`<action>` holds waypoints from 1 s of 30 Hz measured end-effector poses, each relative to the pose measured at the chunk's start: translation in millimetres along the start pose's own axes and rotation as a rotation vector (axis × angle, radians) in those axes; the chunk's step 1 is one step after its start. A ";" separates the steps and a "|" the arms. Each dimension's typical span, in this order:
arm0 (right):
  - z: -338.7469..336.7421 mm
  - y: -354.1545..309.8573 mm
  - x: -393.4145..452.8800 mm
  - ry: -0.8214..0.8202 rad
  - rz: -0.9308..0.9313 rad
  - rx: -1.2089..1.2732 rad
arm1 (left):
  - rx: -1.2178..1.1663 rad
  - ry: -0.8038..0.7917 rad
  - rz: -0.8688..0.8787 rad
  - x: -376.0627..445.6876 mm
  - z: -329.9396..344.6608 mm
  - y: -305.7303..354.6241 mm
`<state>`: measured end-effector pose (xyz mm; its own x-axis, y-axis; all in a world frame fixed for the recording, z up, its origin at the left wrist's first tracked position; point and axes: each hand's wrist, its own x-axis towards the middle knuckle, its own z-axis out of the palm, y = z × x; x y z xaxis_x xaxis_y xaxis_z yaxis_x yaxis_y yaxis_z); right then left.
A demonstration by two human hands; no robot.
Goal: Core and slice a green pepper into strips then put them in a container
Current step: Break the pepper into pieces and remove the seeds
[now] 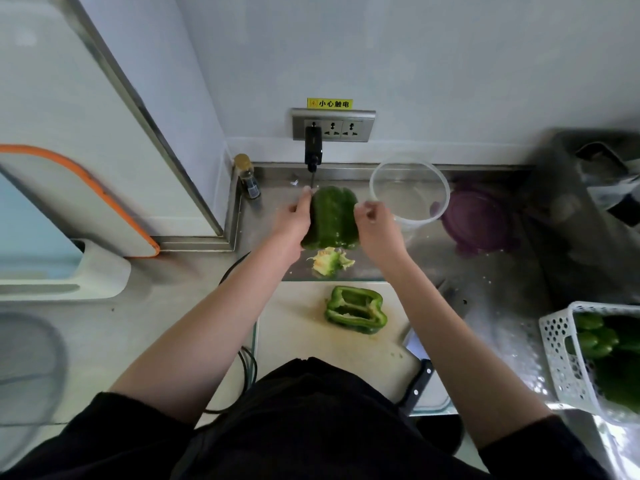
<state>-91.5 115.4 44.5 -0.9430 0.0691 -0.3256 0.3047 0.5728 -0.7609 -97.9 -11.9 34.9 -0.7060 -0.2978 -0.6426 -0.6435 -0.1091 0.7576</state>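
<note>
A green pepper half [332, 216] is held up over the far end of the counter, skin side facing me. My left hand [294, 220] grips its left edge and my right hand [375, 220] pinches its right edge. Just below it lies the pulled-out core with seeds [329, 262]. The other pepper half [356, 309] lies hollow side up on the cutting board [304, 334]. A knife [417, 372] lies at the board's right edge, handle toward me. A clear round container [410, 190] stands to the right of the held pepper.
A purple lid [479, 220] lies right of the container. A white basket [568, 355] with more green peppers sits at the right edge. A small bottle [247, 178] stands in the back corner under a wall socket [332, 128] with a plug. Cables run left of the board.
</note>
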 end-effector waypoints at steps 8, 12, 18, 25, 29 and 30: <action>7.6 -1.0 -4.1 -0.002 -0.573 -0.282 | -0.042 0.014 0.015 -3.9 1.4 -8.7; 15.6 2.6 -6.2 -0.129 -0.527 -0.303 | -0.028 -0.008 -0.020 -8.0 5.7 -11.5; -13.7 -3.5 -6.2 -0.251 0.201 0.649 | 0.080 -0.101 0.178 -9.8 -0.1 -4.7; 6.8 47.5 -42.9 -0.104 -0.659 -0.010 | 0.145 -0.413 -0.047 -13.8 -53.8 -25.6; 33.4 83.1 -55.9 -0.092 -1.155 -0.392 | 0.135 -0.553 -0.168 -25.0 -68.8 -55.8; 32.6 88.1 -60.3 -0.110 -1.121 -0.408 | 0.143 -0.461 -0.141 -27.0 -67.7 -66.4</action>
<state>-3.5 135.1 -21.1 -0.6341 -0.6928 0.3434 -0.7628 0.4879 -0.4243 -16.2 -60.7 9.7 -0.6458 0.1636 -0.7458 -0.7533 0.0223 0.6573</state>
